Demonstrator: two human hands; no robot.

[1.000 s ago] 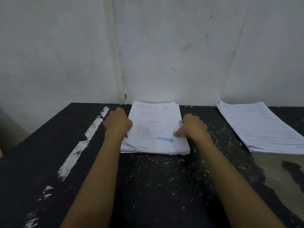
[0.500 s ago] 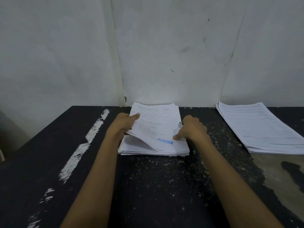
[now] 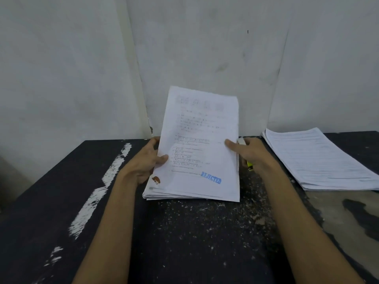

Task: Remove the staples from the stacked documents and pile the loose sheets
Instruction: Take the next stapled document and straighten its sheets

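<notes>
two hands, as i see it, are clamped on the top document [image 3: 201,144], left hand [image 3: 143,162] pinching its left edge and right hand [image 3: 252,152] its right edge, holding it tilted above the stack [image 3: 155,194] on the bench [image 3: 184,242], with the loose pile [image 3: 315,158] well apart on the right.

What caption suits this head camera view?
A REJECTED-stamped document, held by left hand and right hand, tilts above the paper stack; right hand also grips a yellow-and-white tool.

Matt white paper document [image 3: 201,144], scuffed matt black table [image 3: 184,242], rough plastered wall [image 3: 205,48]
</notes>
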